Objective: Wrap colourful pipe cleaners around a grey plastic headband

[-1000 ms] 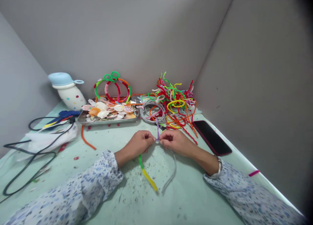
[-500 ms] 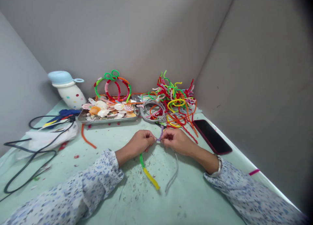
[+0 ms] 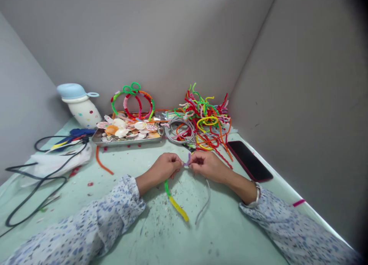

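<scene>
My left hand [image 3: 163,167] and my right hand [image 3: 207,165] meet fingertip to fingertip over the pale green table [image 3: 230,234]. Both pinch a thin headband [image 3: 204,205], its left side wrapped in green and yellow pipe cleaner [image 3: 176,203] and its right side bare and pale. Between my fingertips a short purple pipe cleaner end [image 3: 188,159] sticks up, held by my right hand's fingers. The headband's two legs hang toward me onto the table.
A pile of coloured pipe cleaners [image 3: 207,119] and bare hoops [image 3: 178,130] lies at the back. A metal tray of shells [image 3: 128,131], finished headbands [image 3: 132,100], a white bottle [image 3: 80,106], a dark phone [image 3: 248,160], black cables [image 3: 37,180] and an orange pipe cleaner [image 3: 102,163] surround the hands.
The purple pipe cleaner end has become shorter and bent over at my fingertips. The headband legs shifted slightly right. My hands stayed in nearly the same place.
</scene>
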The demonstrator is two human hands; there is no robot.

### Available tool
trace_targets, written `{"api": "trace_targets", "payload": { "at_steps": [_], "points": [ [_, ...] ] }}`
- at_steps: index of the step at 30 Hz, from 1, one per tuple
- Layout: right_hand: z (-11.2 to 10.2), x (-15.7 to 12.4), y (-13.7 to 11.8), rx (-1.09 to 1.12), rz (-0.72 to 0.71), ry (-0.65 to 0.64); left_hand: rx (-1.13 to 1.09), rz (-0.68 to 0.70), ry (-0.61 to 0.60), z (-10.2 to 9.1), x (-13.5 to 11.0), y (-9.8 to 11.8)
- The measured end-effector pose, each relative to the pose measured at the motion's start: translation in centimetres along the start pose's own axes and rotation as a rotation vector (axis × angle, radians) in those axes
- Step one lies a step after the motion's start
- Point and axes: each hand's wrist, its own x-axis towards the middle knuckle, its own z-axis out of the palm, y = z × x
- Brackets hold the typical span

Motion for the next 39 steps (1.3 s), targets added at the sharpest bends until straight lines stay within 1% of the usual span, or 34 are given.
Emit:
{"api": "trace_targets", "payload": {
  "at_steps": [3, 11, 14, 22, 25, 30, 32, 36, 39],
  "points": [
    [-0.1, 0.0, 0.1, -0.018, -0.012, 0.003, 0.002, 0.003, -0.012, 0.0, -0.1, 0.1],
    [0.2, 0.1, 0.3, 0.085, 0.052, -0.012, -0.009, 0.064, -0.093, -0.2, -0.2, 0.4],
    [0.3, 0.1, 0.2, 0.084, 0.055, -0.013, 0.005, 0.074, -0.097, -0.2, -0.3, 0.5],
    [0.4, 0.1, 0.3, 0.029, 0.045, -0.027, 0.091, 0.025, -0.061, 0.0, -0.6, 1.2],
    [0.3, 0.0, 0.2, -0.017, 0.022, -0.017, 0.099, 0.029, -0.064, 0.0, -0.6, 1.2],
    [0.1, 0.0, 0.2, -0.082, -0.067, -0.013, 0.105, 0.028, -0.060, 0.0, -0.6, 1.0],
    [0.0, 0.1, 0.2, -0.043, -0.049, -0.036, 0.090, 0.018, -0.058, 0.0, -0.6, 1.1],
    [-0.4, 0.2, 0.2, 0.182, 0.073, -0.138, 0.006, 0.017, -0.048, 0.1, -0.6, 1.2],
    [-0.7, 0.2, -0.1, 0.260, 0.111, -0.149, -0.052, 0.033, -0.033, 0.1, -0.6, 1.1]
  ]
}}
